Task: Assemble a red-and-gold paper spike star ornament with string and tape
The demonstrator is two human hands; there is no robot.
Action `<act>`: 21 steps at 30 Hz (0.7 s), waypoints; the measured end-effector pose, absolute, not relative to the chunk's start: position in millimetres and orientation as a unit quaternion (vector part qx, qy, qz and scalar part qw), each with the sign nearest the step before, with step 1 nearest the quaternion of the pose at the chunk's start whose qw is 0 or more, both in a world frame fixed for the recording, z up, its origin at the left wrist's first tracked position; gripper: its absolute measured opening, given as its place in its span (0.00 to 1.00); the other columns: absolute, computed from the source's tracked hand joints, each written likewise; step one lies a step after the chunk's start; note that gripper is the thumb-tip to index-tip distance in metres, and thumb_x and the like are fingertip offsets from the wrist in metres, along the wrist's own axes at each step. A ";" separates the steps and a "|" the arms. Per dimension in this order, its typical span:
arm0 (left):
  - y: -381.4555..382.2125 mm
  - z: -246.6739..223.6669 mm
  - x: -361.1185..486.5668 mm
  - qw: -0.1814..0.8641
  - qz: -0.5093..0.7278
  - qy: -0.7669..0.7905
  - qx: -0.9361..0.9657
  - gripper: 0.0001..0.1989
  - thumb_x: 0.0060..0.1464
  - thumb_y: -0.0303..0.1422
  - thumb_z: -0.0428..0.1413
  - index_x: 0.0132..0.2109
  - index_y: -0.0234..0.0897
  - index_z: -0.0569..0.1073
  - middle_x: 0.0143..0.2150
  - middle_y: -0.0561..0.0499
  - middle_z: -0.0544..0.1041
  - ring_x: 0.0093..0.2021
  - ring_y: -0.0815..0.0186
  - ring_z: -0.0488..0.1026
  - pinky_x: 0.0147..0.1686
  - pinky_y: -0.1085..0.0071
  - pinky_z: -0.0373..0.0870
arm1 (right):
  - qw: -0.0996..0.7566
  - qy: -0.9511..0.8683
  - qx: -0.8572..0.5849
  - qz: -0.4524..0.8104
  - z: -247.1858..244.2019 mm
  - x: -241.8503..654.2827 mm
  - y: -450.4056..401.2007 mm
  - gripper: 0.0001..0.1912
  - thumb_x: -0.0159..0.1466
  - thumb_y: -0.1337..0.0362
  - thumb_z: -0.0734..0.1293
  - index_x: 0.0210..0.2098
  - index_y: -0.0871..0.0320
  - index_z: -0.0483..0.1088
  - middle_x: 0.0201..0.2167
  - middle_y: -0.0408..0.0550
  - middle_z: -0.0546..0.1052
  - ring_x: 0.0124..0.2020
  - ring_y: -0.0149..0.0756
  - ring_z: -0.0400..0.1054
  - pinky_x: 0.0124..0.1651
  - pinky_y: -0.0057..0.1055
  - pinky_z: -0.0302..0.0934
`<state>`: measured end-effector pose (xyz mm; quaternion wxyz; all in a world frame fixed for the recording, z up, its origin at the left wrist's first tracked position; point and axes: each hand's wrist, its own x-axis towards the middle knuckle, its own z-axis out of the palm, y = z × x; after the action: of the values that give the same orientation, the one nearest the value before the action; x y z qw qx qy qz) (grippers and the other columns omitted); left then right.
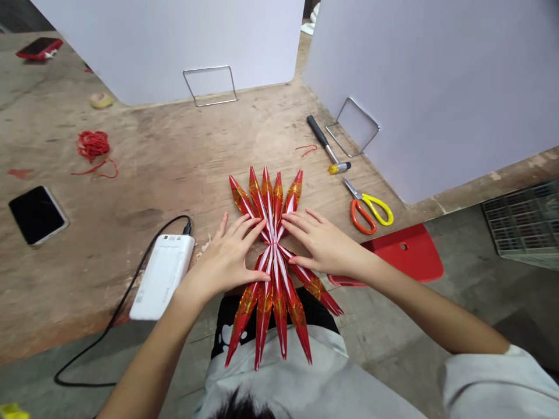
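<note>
A folded red-and-gold paper ornament (274, 265) lies over the table's front edge, pinched at its middle. Its long pointed spikes fan out in two groups, one away from me and one towards my lap. From the left, my left hand (233, 250) rests on it with fingers apart, fingertips on the far spikes and thumb on the near ones. My right hand (317, 241) lies on the right side, fingers spread over the far spikes and the thumb beside a near right spike. Neither hand is closed around the paper.
Right of the ornament are scissors (363, 205) and a small hammer (328, 145). To the left lie a white power bank (161, 276) with a black cable, a phone (38, 214) and red string (93, 144). White panels (196, 41) stand behind; a red stool (406, 253) is below.
</note>
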<state>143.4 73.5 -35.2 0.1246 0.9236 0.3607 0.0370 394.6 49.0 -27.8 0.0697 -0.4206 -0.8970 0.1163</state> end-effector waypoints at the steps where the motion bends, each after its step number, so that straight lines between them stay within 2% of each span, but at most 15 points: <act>1: 72.6 -34.9 142.2 0.120 0.039 0.366 0.922 0.54 0.44 0.59 0.57 0.69 0.32 0.48 0.66 0.38 0.61 0.67 0.51 0.54 0.68 0.46 0.35 | 0.066 -0.895 -0.429 0.103 -25.3 395.2 46.5 0.37 0.64 0.51 0.63 0.65 0.67 0.53 0.63 0.64 0.60 0.65 0.52 0.53 0.65 0.51 0.48; 4: 67.8 -32.6 139.3 0.112 0.039 0.385 0.915 0.55 0.42 0.57 0.60 0.68 0.28 0.50 0.62 0.37 0.65 0.63 0.49 0.59 0.67 0.46 0.39 | 0.042 -0.887 -0.456 0.064 -17.2 393.0 39.3 0.35 0.63 0.54 0.64 0.63 0.68 0.55 0.59 0.65 0.64 0.59 0.54 0.59 0.58 0.50 0.56; 6: 64.1 -28.9 139.1 0.104 0.037 0.395 0.912 0.49 0.44 0.54 0.60 0.66 0.30 0.56 0.60 0.38 0.67 0.61 0.49 0.61 0.66 0.45 0.43 | 0.026 -0.884 -0.464 0.046 -13.4 389.5 36.7 0.32 0.62 0.56 0.64 0.60 0.68 0.60 0.55 0.64 0.68 0.55 0.55 0.61 0.57 0.50 0.55; 10: 59.9 -18.7 144.9 0.087 0.039 0.387 0.917 0.31 0.49 0.43 0.57 0.59 0.34 0.67 0.56 0.41 0.70 0.59 0.50 0.62 0.66 0.46 0.44 | 0.019 -0.895 -0.445 0.032 -12.7 381.6 37.2 0.24 0.60 0.58 0.64 0.50 0.71 0.67 0.52 0.64 0.69 0.58 0.53 0.58 0.65 0.47 0.46; 12: 59.2 -15.1 150.5 0.083 0.038 0.377 0.922 0.28 0.49 0.38 0.56 0.57 0.35 0.69 0.53 0.41 0.71 0.58 0.51 0.64 0.67 0.47 0.43 | 0.014 -0.896 -0.441 0.046 -13.7 378.2 38.1 0.23 0.59 0.61 0.64 0.49 0.69 0.67 0.49 0.62 0.70 0.55 0.50 0.61 0.64 0.44 0.48; 15: 57.4 -14.9 159.5 0.079 0.041 0.376 0.922 0.24 0.47 0.35 0.55 0.53 0.34 0.71 0.51 0.40 0.72 0.57 0.51 0.65 0.68 0.48 0.43 | 0.000 -0.892 -0.448 0.061 -14.1 374.8 37.6 0.19 0.58 0.62 0.63 0.47 0.65 0.68 0.42 0.57 0.72 0.48 0.49 0.65 0.59 0.47 0.53; 18: 53.9 -20.5 166.5 0.088 0.064 0.372 0.922 0.23 0.49 0.34 0.53 0.52 0.31 0.70 0.54 0.40 0.71 0.58 0.53 0.64 0.68 0.52 0.44 | 0.020 -0.896 -0.440 0.064 -15.5 375.0 35.4 0.20 0.59 0.60 0.63 0.48 0.64 0.68 0.47 0.60 0.72 0.53 0.52 0.63 0.63 0.51 0.47; 21: 51.7 -26.2 169.0 0.084 0.082 0.366 0.923 0.22 0.52 0.35 0.52 0.53 0.31 0.69 0.52 0.40 0.72 0.55 0.54 0.67 0.66 0.52 0.48 | 0.044 -0.903 -0.419 0.085 -18.8 378.4 34.1 0.28 0.59 0.54 0.63 0.52 0.68 0.65 0.53 0.63 0.69 0.60 0.53 0.58 0.68 0.50 0.41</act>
<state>169.0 51.7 -26.2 0.0836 0.9232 0.3662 0.0816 378.4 34.1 -18.8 0.0439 -0.4195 -0.9027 0.0853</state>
